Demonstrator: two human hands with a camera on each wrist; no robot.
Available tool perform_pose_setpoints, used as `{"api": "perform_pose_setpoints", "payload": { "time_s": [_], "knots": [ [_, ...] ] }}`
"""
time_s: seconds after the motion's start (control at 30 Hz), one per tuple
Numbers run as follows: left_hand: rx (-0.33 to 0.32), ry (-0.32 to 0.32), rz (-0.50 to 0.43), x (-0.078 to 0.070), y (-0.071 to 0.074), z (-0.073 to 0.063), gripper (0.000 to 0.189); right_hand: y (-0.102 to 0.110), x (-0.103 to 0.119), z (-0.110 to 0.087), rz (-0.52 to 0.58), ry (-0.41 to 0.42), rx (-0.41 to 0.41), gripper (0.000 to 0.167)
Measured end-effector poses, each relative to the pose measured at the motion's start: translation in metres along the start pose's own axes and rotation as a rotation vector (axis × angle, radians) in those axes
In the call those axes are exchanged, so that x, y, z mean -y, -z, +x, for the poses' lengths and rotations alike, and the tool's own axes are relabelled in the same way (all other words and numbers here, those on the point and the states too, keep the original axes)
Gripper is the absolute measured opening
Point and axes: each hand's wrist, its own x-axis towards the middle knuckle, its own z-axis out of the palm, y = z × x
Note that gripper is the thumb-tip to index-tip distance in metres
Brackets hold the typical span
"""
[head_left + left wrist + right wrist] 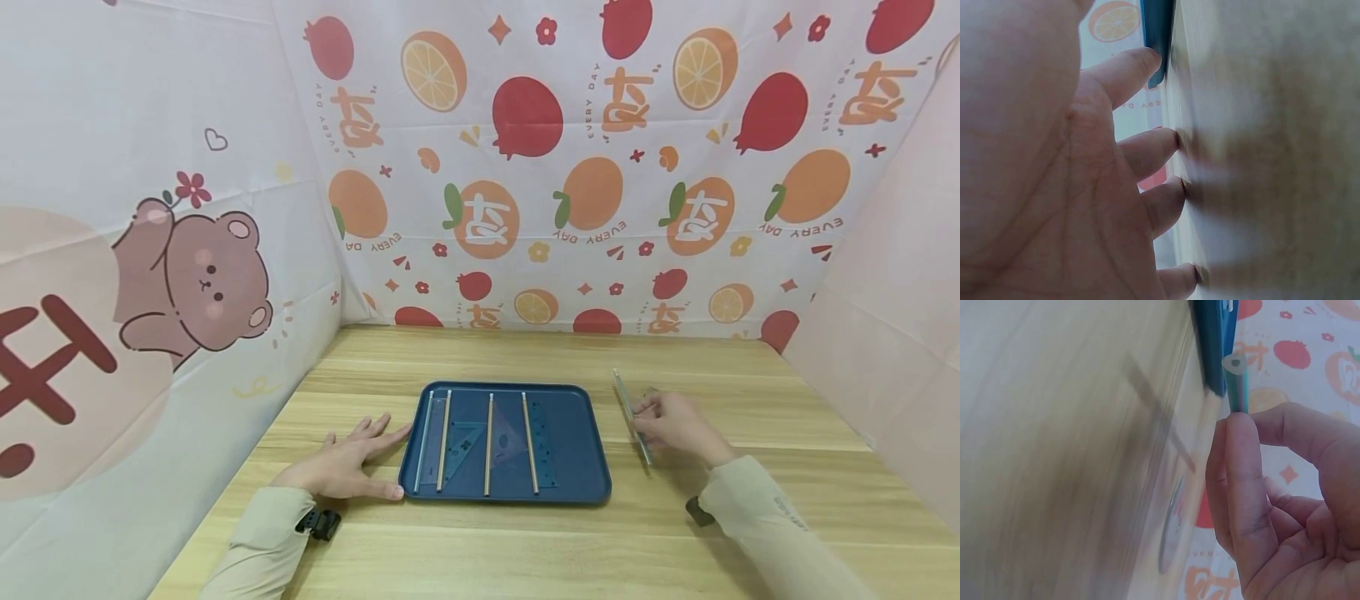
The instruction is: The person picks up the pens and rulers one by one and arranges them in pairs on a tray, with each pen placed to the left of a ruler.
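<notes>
My right hand (pixel 675 425) pinches a light green pencil (pixel 628 408) between thumb and fingers, to the right of the dark blue tray (pixel 592 497). Its flat, unsharpened end shows in the right wrist view, where the pencil (pixel 1237 387) stands out past the fingertips. My left hand (pixel 348 465) rests with spread fingers at the tray's left edge, its thumb and index finger touching the rim. Inside the tray lie a light green pencil (pixel 423 442) and three wood-coloured pencils (pixel 489 450), roughly parallel. Among them are a blue set square (pixel 459 450), a purplish triangle (pixel 512 442) and a blue ruler (pixel 542 442).
A thin flat rounded object (pixel 1171 525) lies on the table near my right hand; its kind is unclear. The wooden table (pixel 525 550) runs back to a fruit-print cloth (pixel 570 275). More cloth hangs at left (pixel 300 250) and right (pixel 885 333).
</notes>
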Motion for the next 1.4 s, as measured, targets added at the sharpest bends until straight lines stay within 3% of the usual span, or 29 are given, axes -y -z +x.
{"api": "perform_pose_setpoints", "payload": {
  "time_s": [0.43,0.8,1.17,1.4],
  "knots": [
    [0.001,-0.002,-0.002,0.000,0.001,0.000,0.104,-0.019,0.014,0.007,0.024,0.017,0.005,0.040],
    [0.007,0.007,-0.003,0.000,0.001,0.001,0.104,-0.036,0.032,0.010,0.019,0.054,0.001,0.036],
    [0.009,0.004,-0.014,0.000,0.001,0.000,0.103,-0.056,0.049,0.011,0.065,0.020,0.022,0.034],
    [0.010,0.005,-0.016,0.001,0.001,0.001,0.104,-0.067,0.054,0.014,0.038,0.039,0.027,0.033]
  ]
}}
